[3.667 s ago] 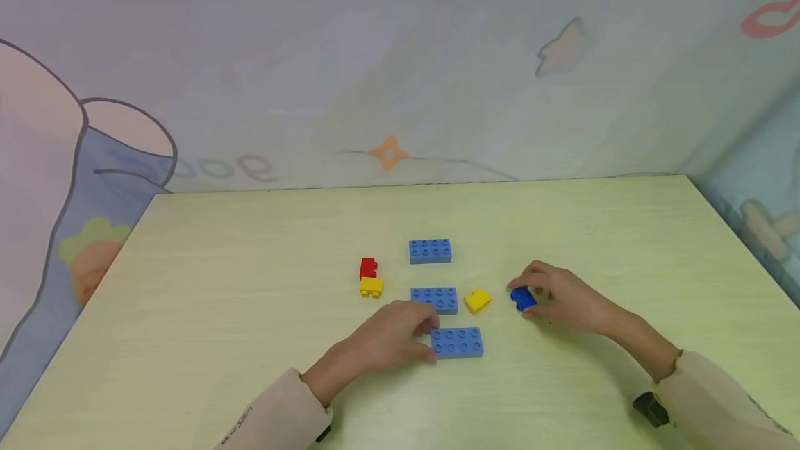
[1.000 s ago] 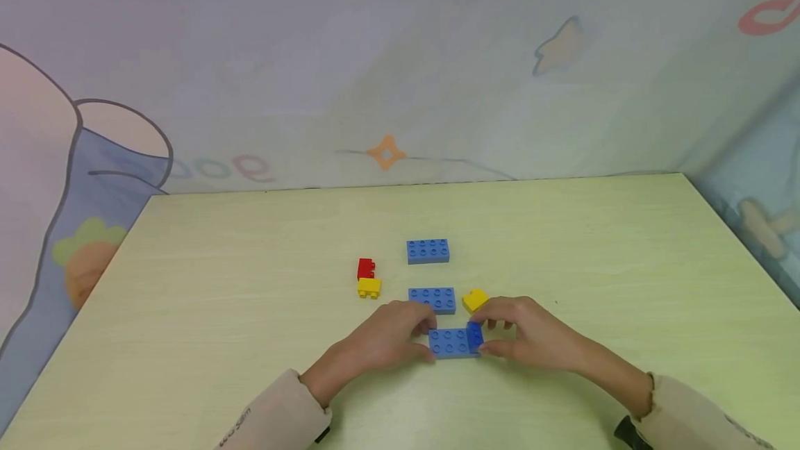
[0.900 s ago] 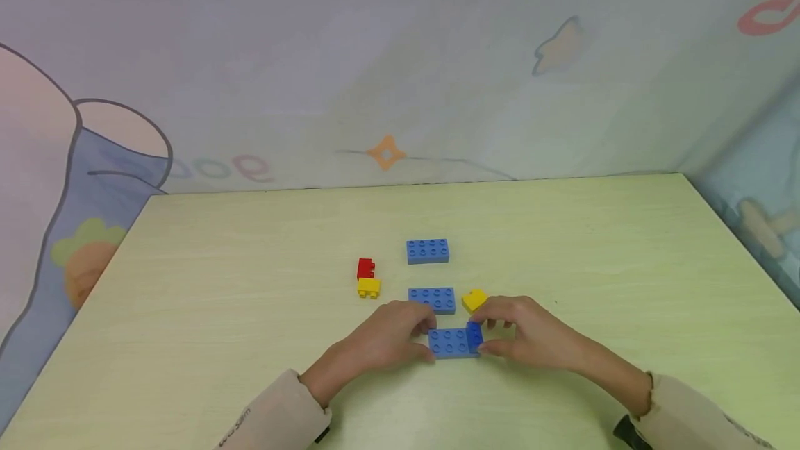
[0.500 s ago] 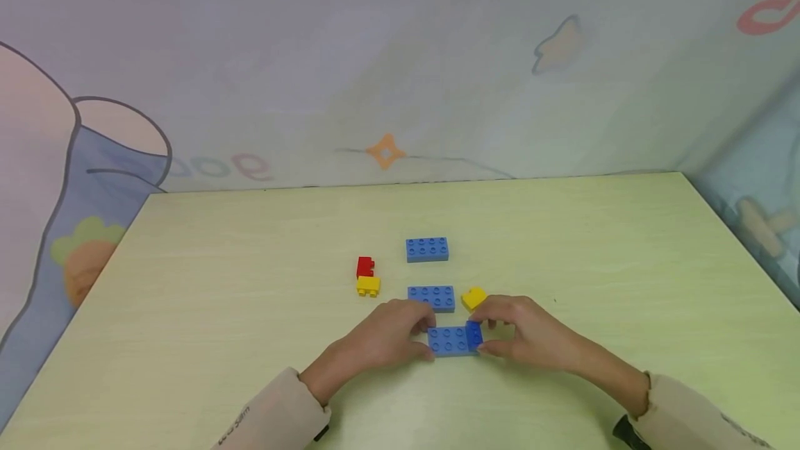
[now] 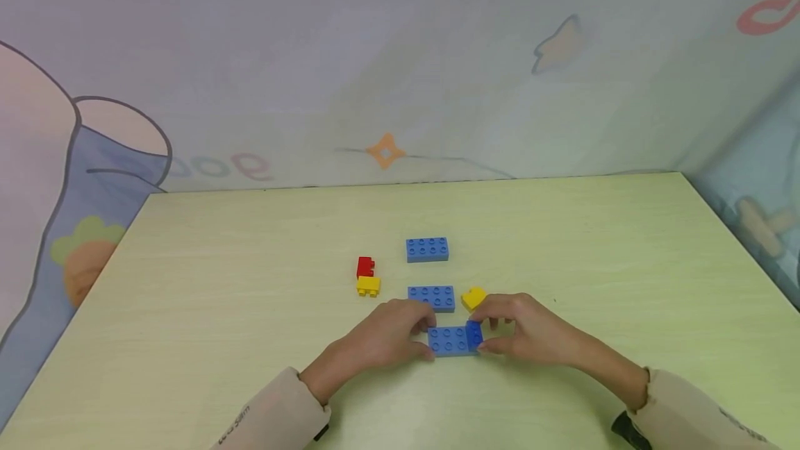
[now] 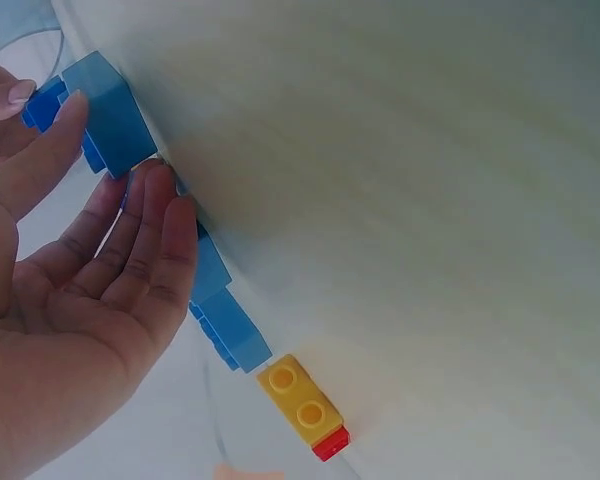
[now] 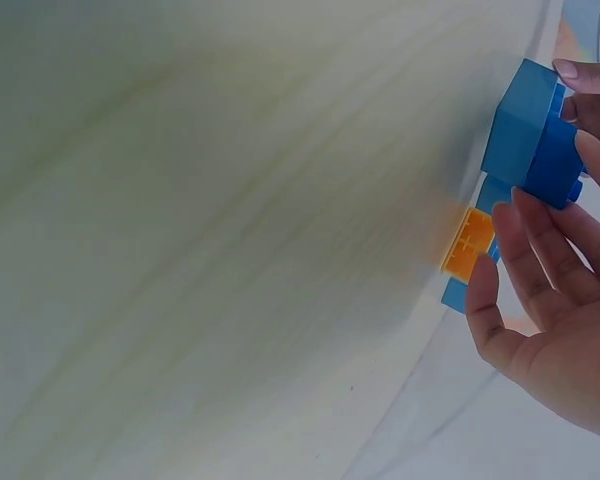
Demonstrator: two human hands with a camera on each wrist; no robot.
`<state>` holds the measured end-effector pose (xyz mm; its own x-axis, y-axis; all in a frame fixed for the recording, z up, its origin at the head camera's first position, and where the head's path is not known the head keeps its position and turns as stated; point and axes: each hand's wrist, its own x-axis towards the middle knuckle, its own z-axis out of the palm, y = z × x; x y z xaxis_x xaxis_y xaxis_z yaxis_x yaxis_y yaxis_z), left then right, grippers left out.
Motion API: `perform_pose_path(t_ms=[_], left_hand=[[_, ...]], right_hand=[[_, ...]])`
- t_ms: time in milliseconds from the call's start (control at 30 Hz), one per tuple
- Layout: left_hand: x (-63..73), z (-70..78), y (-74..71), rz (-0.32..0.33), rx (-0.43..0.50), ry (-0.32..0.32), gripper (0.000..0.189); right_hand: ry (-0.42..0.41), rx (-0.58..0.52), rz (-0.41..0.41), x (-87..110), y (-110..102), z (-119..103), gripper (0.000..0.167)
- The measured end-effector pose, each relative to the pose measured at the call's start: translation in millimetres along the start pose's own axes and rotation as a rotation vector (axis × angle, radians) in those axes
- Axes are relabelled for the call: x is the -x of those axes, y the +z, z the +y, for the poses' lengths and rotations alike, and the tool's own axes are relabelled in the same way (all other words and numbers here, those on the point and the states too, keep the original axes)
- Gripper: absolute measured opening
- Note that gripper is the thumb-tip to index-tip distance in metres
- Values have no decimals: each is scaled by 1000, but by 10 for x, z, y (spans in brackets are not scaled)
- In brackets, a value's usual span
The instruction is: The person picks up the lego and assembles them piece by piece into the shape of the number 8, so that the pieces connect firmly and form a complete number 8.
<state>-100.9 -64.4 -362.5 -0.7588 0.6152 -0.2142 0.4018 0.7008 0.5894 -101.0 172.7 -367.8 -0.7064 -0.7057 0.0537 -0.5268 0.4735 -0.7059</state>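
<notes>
Nearest to me on the table lies a light blue toy brick [image 5: 447,342], studs up. My left hand [image 5: 390,335] grips its left end between thumb and fingers. On its right end sits a small dark blue brick [image 5: 474,335], which my right hand [image 5: 531,332] pinches between thumb and fingertips. In the right wrist view the dark blue brick [image 7: 553,165] sits flush against the studded side of the light blue brick [image 7: 520,120]. Just behind my right fingertips is a small yellow brick [image 5: 473,298], lying on its side.
A second light blue brick [image 5: 431,297] lies behind my left fingers, and a third light blue brick [image 5: 428,249] farther back. To their left, a red brick [image 5: 365,267] and a yellow brick [image 5: 369,285] lie on their sides together. A printed cloth [image 5: 400,75] hangs behind the table [image 5: 250,248].
My right hand has brought the dark blue brick leftward from the table onto the right end of the front light blue brick. Over the last second, both hands have stayed nearly still.
</notes>
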Motion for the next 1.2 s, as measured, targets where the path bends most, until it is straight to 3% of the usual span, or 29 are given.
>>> perform_pose_path(t_ms=[333, 600, 800, 1000, 1200], left_hand=[[69, -49, -174, 44, 53, -20, 34], [127, -210, -346, 173, 122, -36, 34], [148, -374, -410, 245, 84, -80, 35], [173, -499, -443, 269, 84, -120, 37], [168, -570, -456, 251, 102, -178, 36]], right_hand=[[49, -12, -15, 3, -14, 16, 27], [41, -21, -2, 14, -3, 44, 28], [38, -27, -9, 16, -8, 51, 27], [48, -32, -10, 16, -7, 45, 27], [61, -33, -8, 19, -2, 48, 27]])
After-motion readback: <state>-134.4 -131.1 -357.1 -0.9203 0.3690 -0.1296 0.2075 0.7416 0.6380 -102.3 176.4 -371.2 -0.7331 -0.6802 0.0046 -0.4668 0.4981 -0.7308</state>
